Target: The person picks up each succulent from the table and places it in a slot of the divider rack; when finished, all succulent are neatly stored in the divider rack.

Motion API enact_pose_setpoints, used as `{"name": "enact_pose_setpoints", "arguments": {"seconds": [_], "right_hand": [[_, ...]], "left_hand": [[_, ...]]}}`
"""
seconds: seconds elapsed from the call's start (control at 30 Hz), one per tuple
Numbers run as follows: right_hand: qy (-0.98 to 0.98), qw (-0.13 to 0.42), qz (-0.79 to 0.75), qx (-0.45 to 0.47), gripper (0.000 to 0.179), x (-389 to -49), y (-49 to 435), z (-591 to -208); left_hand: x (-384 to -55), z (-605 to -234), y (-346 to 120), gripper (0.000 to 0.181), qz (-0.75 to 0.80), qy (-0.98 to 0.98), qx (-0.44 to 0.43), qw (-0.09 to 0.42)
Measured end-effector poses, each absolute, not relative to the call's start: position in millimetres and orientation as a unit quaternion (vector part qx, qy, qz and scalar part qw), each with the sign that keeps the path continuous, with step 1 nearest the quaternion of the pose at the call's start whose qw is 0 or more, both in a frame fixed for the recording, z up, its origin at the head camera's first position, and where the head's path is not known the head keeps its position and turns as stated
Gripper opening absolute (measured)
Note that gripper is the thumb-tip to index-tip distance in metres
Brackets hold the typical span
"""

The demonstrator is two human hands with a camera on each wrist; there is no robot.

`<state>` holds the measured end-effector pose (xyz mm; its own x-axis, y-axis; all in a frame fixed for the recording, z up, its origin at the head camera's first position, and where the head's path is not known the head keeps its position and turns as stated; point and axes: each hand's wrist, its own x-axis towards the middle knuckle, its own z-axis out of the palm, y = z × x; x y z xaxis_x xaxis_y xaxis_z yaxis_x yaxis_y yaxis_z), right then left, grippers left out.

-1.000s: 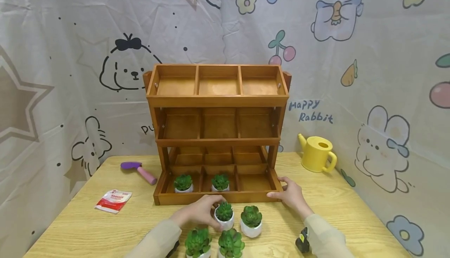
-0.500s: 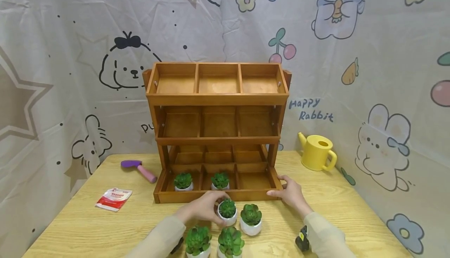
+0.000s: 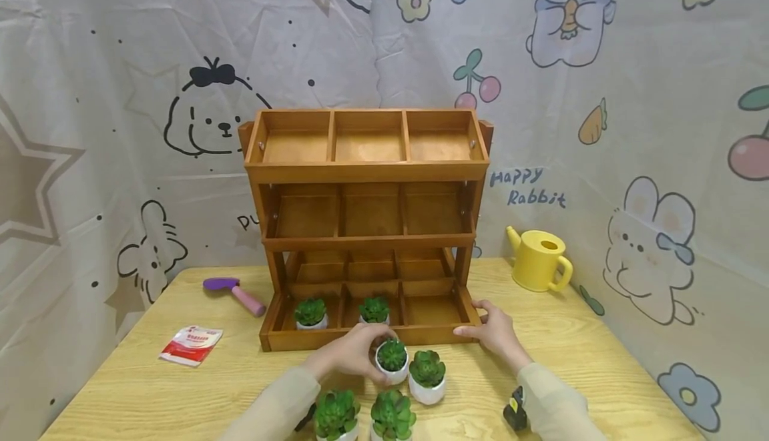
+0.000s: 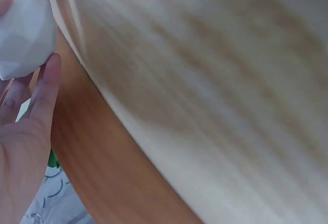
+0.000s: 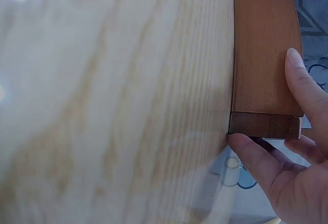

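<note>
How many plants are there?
6: two plants low in the shelf, left and middle; one plant in the left hand; one right of it; two at the picture's bottom edge. More may be hidden.

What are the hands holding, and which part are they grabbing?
The left hand holds a little green plant by the side of its white pot. The right hand grips the wooden shelf by its bottom front right corner.

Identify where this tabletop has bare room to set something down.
Bare: the tabletop between the red-and-white packet and left sleeve, and between the yellow watering can and right sleeve. Crowded: before the wooden shelf, where the left hand holds one potted plant near three others.
</note>
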<state>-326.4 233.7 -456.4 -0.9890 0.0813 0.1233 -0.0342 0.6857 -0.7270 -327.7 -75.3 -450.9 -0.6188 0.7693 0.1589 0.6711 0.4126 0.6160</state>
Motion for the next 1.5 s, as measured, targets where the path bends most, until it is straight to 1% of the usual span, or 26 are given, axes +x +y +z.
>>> {"name": "enact_pose_setpoints", "arguments": {"seconds": [0.2,0.47,0.53,0.77,1.1,1.2,1.27,1.43,1.5], "right_hand": [[-0.916,0.073,0.395,-0.014,0.08,-326.9,233.7,-456.5],[-0.916,0.072,0.395,-0.015,0.079,-327.1,233.3,-457.1],[-0.915,0.073,0.397,-0.015,0.078,-327.0,233.3,-456.8],[-0.915,0.075,0.396,-0.014,0.079,-327.6,233.8,-457.2],[-0.913,0.08,0.4,-0.018,0.079,-328.4,231.6,-456.9],[-0.915,0.081,0.395,-0.017,0.08,-327.9,231.9,-456.0],[-0.916,0.081,0.393,-0.019,0.08,-327.5,232.4,-455.8],[-0.917,0.079,0.39,-0.017,0.08,-327.3,233.1,-456.8],[-0.917,0.08,0.391,-0.015,0.08,-327.4,232.8,-457.4]], "left_hand": [[-330.8,-441.6,-71.3,0.058,0.317,0.835,0.449,0.033],[-336.2,-433.0,-66.9,0.062,0.319,0.828,0.46,-0.003],[-338.2,-431.0,-65.9,0.062,0.317,0.826,0.465,-0.016],[-344.7,-425.1,-57.3,0.062,0.335,0.814,0.473,-0.039],[-354.6,-417.8,-36.2,0.062,0.345,0.811,0.455,-0.124],[-360.3,-416.5,-30.8,0.064,0.342,0.818,0.442,-0.139],[-364.4,-416.5,-27.6,0.065,0.338,0.824,0.433,-0.14],[-369.9,-418.5,-21.6,0.064,0.339,0.836,0.415,-0.115],[-371.1,-419.1,-18.8,0.064,0.339,0.838,0.412,-0.113]]}}
